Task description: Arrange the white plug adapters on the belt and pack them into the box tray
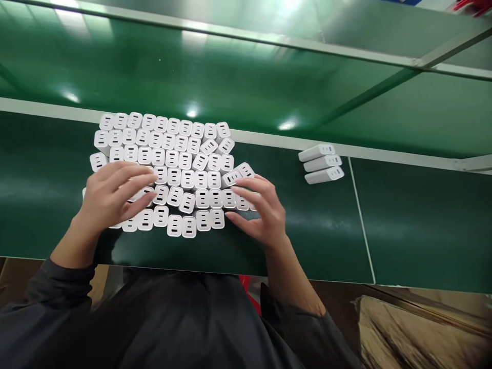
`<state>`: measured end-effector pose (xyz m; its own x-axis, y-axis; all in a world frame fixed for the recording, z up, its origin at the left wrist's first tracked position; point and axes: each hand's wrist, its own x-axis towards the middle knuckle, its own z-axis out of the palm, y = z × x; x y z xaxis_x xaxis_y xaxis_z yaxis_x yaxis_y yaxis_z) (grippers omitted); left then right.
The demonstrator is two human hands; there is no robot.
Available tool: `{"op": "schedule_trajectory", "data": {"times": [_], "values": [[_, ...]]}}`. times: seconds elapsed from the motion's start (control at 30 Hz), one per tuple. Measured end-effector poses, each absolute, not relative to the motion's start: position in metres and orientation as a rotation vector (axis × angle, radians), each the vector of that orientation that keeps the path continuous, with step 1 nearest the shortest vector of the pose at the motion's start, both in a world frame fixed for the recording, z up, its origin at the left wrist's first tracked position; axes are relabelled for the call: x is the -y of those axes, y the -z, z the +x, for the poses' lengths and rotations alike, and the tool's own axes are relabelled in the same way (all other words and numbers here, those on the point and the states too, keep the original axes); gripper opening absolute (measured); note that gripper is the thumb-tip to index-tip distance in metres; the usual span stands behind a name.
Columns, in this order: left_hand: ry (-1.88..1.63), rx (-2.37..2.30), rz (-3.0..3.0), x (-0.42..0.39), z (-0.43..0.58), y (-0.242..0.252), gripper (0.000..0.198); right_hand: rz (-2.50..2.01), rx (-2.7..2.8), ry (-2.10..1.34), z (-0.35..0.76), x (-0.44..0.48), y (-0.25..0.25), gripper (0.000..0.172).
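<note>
Glossy white square chargers (175, 169) stand packed in rows on the smooth green table (403, 230). The left hand (111, 195) and right hand (261, 212) rest open on their edges, gripping nothing.

Factory line: green conveyor belt (403, 230), massed white chargers (169, 164).

Overhead lamps throw bright glare patches on the glossy green shelf (230, 77) beyond both hands. Below the hands the dark sleeves sink into dimness. Edges bend and soften, and the fingers blur slightly with motion.
</note>
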<state>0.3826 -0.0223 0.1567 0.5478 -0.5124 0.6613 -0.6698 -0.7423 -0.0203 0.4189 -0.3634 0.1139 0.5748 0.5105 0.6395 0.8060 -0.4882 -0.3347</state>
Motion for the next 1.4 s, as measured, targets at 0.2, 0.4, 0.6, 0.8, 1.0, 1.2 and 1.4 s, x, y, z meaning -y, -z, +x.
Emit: {"op": "schedule_trajectory", "data": {"times": [0.2, 0.4, 0.6, 0.8, 1.0, 1.2, 1.4], "values": [[-0.646, 1.2, 2.644, 0.043, 0.369, -0.157, 0.032, -2.202, 1.228, 0.413, 0.413, 0.357, -0.101, 0.042], [-0.493, 1.318, 2.718, 0.05, 0.361, -0.159, 0.055, -2.293, 1.293, 0.475, 0.408, 0.358, -0.103, 0.044], [-0.457, 1.344, 2.751, 0.055, 0.359, -0.151, 0.058, -2.326, 1.258, 0.538, 0.406, 0.367, -0.108, 0.043], [-0.466, 1.334, 2.805, 0.062, 0.356, -0.144, 0.06, -2.354, 1.355, 0.565, 0.401, 0.36, -0.109, 0.042], [-0.426, 1.322, 2.792, 0.064, 0.357, -0.143, 0.052, -2.385, 1.478, 0.407, 0.385, 0.354, -0.111, 0.039], [-0.39, 1.369, 2.773, 0.07, 0.353, -0.14, 0.048, -2.395, 1.337, 0.415, 0.36, 0.36, -0.1, 0.04], [-0.497, 1.329, 2.743, 0.079, 0.35, -0.136, 0.037, -2.284, 1.026, 0.48, 0.338, 0.355, -0.081, 0.033]]}}
